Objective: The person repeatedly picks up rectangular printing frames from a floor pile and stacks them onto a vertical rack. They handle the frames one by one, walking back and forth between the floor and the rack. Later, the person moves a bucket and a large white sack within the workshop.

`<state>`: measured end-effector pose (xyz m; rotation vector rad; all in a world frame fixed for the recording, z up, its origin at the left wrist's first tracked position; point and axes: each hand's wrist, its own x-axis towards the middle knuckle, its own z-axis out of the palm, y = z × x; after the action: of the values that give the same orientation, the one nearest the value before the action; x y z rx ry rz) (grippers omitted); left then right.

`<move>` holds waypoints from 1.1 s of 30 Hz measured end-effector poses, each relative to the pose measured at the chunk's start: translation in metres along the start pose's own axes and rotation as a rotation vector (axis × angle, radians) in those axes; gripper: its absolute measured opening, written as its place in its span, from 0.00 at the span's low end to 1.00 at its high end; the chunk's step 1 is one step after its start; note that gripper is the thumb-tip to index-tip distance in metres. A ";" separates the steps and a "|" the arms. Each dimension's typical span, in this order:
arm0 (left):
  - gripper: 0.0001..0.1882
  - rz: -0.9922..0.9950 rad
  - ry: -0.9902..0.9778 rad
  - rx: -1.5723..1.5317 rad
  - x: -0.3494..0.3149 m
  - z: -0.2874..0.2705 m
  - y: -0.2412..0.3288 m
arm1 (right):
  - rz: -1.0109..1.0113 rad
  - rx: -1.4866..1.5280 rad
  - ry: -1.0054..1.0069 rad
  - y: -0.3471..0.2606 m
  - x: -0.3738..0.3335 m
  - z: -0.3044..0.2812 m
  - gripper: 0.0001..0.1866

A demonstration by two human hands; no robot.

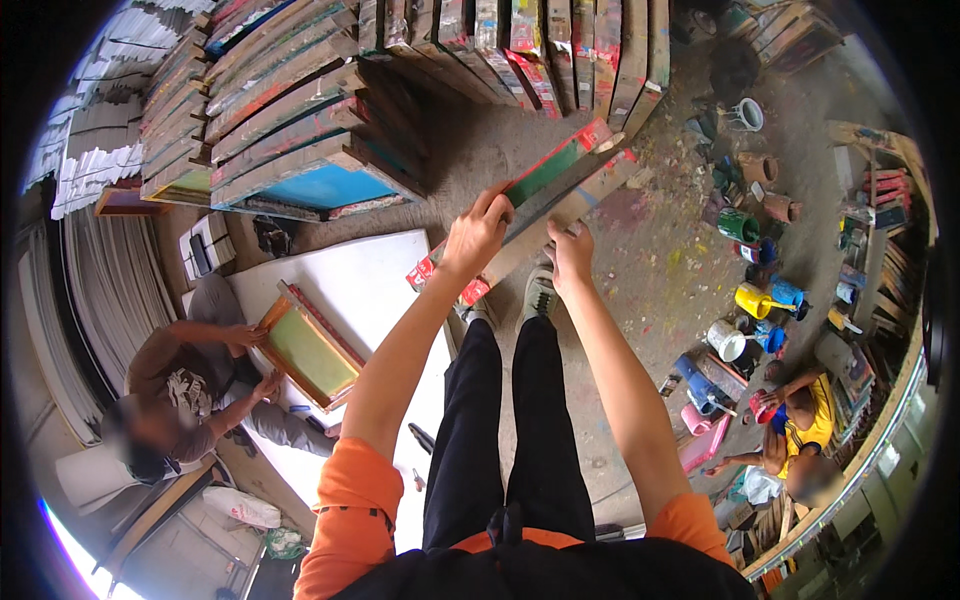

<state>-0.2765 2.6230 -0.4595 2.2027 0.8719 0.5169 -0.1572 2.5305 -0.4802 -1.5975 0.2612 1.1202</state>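
In front of my feet I hold a screen-printing frame (590,196), tilted so that I see it nearly edge-on. Its wooden rails are stained, red tape covers the corners, and a strip of green shows inside the far rail. My left hand (478,232) is closed over the left part of the far rail. On the near rail my right hand (570,255) grips with the thumb on top; its other fingers are mostly hidden. Whether this is one frame or two held together, I cannot tell.
Stacked wooden frames (290,120) stand ahead and to the left. A seated person at left holds a green-meshed frame (312,350) over a white board (400,260). Paint buckets, including a yellow one (752,298), line the right side, where another person in yellow crouches.
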 end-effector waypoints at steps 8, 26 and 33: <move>0.09 -0.013 -0.027 -0.011 0.001 -0.004 -0.004 | 0.034 0.077 -0.070 -0.005 0.001 0.018 0.25; 0.33 -0.249 -0.026 0.376 -0.016 0.000 0.027 | -0.371 -1.472 -0.232 -0.067 0.007 -0.002 0.17; 0.40 -0.434 0.187 0.340 -0.029 0.016 0.037 | -1.636 -1.514 -0.951 -0.101 0.031 -0.004 0.15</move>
<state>-0.2710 2.5757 -0.4464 2.1829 1.5900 0.3847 -0.0705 2.5754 -0.4392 -1.3204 -2.5115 0.3748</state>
